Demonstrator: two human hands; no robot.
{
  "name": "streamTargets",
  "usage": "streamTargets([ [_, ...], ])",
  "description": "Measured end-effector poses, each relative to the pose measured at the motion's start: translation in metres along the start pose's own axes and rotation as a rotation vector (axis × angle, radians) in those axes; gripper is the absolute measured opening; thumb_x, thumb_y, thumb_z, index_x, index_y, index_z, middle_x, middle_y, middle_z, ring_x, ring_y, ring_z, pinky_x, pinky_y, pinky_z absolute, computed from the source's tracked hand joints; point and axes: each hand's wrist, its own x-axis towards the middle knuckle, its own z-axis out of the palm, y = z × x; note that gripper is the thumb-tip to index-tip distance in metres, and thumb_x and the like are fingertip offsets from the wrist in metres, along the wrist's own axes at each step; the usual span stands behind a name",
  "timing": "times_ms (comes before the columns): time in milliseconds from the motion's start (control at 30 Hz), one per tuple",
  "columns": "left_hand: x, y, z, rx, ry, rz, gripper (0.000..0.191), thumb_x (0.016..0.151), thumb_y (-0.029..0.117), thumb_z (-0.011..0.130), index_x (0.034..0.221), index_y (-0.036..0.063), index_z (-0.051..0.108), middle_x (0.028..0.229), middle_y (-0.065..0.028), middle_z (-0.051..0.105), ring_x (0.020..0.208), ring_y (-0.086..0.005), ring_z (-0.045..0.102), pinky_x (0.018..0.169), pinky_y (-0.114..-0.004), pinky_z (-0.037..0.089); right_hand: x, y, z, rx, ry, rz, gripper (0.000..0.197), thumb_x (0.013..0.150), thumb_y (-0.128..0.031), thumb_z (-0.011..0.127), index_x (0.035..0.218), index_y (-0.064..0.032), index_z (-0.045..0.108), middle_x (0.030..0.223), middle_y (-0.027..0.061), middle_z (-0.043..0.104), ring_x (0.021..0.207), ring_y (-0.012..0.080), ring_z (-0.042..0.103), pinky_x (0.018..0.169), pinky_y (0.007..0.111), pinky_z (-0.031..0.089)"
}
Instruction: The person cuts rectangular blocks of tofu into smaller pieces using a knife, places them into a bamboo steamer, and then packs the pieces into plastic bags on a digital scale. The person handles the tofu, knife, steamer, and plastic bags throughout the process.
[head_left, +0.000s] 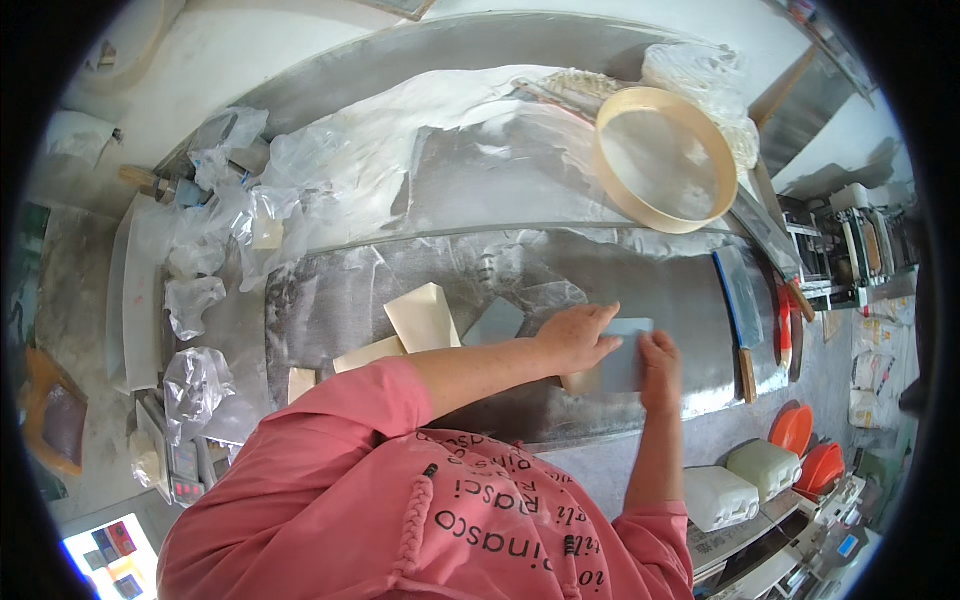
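Observation:
My right hand (661, 364) grips the right edge of a flat blue-grey rectangular plate (627, 360). At the plate's upper left lies my left hand (581, 337), its thumb and fingers apart and their tips at the plate's edge; whether they press on it I cannot tell. Partly under the plate and my left hand shows a pale slab, perhaps dough (581, 381). More pale slabs (424, 318) lie on the dark work surface (675, 285) left of my left hand, some partly behind my left forearm. A grey-blue flat square (495, 321) rests beside them.
A round wood-rimmed sieve (606, 176) and white powder (352, 127) are at the back. Clear plastic bags (196, 375) lie at left. To the right are a blue-edged blade with a wooden handle (739, 300), a long knife (769, 236), and white jugs (721, 499) with red bowls (792, 429).

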Motion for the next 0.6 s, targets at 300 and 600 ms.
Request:
streamTargets([
  [300,0.017,-0.035,-0.006,-0.029,-0.404,-0.145,0.056,0.081,0.049,0.057,0.095,-0.0039,0.066,0.100,-0.0267,0.062,0.091,-0.0386,0.063,0.082,-0.044,0.050,-0.085,0.038,-0.010,0.258,0.077,0.391,0.039,0.096,-0.035,0.050,0.119,-0.0044,0.054,0.113,0.0102,0.058,0.098,0.0236,0.056,0.083,0.036,0.043],
  [600,0.062,-0.065,-0.074,-0.115,-0.527,-0.197,0.058,0.080,0.049,0.062,0.103,-0.0032,0.066,0.106,-0.0254,0.062,0.093,-0.0344,0.063,0.081,-0.039,0.051,-0.013,0.010,0.108,0.200,0.063,0.332,0.044,0.092,-0.040,0.056,0.119,-0.0055,0.052,0.110,0.0071,0.057,0.098,0.0182,0.054,0.083,0.036,0.043],
])
